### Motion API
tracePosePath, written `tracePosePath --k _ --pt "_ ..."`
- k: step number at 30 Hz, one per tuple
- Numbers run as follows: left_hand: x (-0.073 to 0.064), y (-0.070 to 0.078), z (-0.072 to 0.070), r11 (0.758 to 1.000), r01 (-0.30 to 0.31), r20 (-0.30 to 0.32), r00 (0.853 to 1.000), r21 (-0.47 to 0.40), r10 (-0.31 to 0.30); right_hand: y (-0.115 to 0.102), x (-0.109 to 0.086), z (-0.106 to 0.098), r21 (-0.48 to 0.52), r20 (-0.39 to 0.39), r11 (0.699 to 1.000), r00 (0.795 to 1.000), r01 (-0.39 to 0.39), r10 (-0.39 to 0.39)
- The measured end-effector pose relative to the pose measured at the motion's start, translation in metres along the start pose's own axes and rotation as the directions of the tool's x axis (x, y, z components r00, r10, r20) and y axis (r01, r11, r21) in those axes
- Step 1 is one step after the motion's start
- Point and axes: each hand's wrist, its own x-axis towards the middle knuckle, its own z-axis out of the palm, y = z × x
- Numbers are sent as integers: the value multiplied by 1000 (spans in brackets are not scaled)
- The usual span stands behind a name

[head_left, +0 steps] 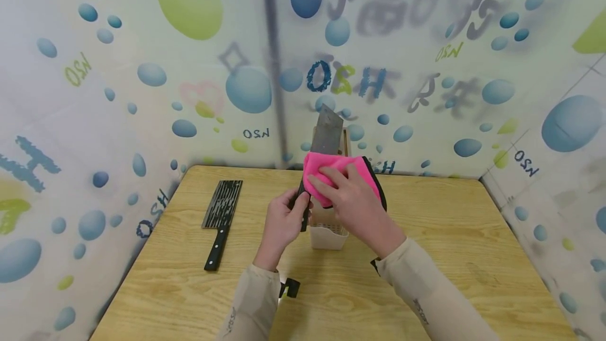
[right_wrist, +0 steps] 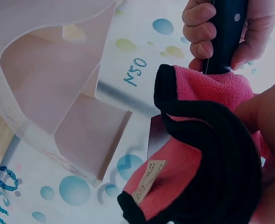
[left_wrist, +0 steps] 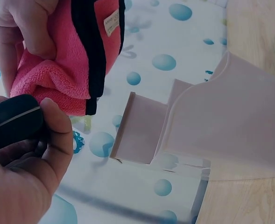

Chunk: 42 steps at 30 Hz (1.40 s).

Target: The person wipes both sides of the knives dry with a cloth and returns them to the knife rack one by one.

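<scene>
In the head view my left hand (head_left: 284,220) grips the black handle (head_left: 305,220) of a cleaver, its blade (head_left: 326,133) pointing up and away. My right hand (head_left: 355,204) holds a pink cloth (head_left: 331,160) with a black border against the lower blade, fingers spread over it. Seen from the left wrist, the cloth (left_wrist: 58,84) bunches just above the handle's end (left_wrist: 16,121). The right wrist view shows the cloth (right_wrist: 212,86) folded around the blade beside the handle (right_wrist: 226,37); most of the blade is hidden there.
A second cleaver (head_left: 222,204) with a black handle lies on the wooden table (head_left: 450,257) at the left. Behind and below my hands stands a pale plastic holder (head_left: 328,238), its open top visible from the right wrist. A patterned wall covering (head_left: 402,78) borders the table.
</scene>
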Motion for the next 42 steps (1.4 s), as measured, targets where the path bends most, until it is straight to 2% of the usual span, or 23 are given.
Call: tracePosePath --k 11,17,20,34,39,42 --pt "-1 3 2 1000 17 5 1000 19 -17 9 4 -2 7 30 999 998 -53 52" --pt "-1 4 1 999 5 35 999 46 -6 19 12 -8 -17 109 997 991 -78 79" --pt "-2 3 0 998 -10 48 999 56 7 23 17 -11 -28 123 997 989 -77 79" --pt "-2 0 1 996 -40 75 997 83 33 43 21 -13 46 196 980 964 -191 179" --pt "-3 2 0 994 -60 87 995 96 51 48 22 -14 82 194 969 957 -235 215" --pt "-3 2 0 994 -63 86 995 94 55 49 22 -14 87 188 969 959 -232 213"
